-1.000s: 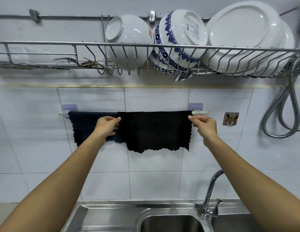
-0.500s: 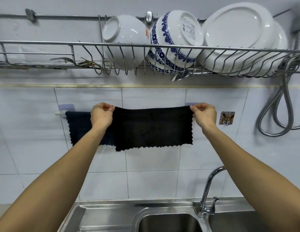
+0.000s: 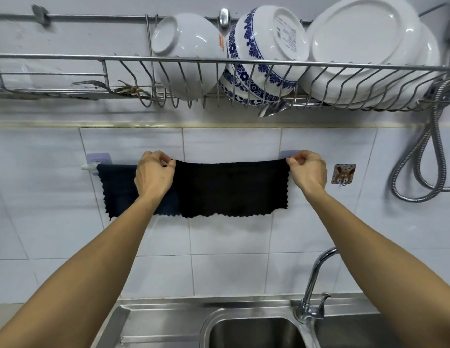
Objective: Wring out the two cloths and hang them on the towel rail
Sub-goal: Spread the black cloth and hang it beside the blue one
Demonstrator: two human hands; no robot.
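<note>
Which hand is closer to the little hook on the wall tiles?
Right. The right hand pinches the black cloth's corner just left of the hook; the left hand holds the far corner, a cloth's width away.

The black cloth (image 3: 231,188) looked matt and napped, with scalloped edges; the navy cloth (image 3: 118,189) likewise; the rack (image 3: 68,59) was shiny wire metal; the bowls (image 3: 186,46) glossy ceramic; the tiles (image 3: 231,141) smooth; the sink (image 3: 168,320) brushed steel; the tap (image 3: 317,272) polished chrome.

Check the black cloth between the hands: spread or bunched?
Spread. The black cloth hangs flat, its top edge stretched between left hand and right hand, each pinching a corner.
</note>
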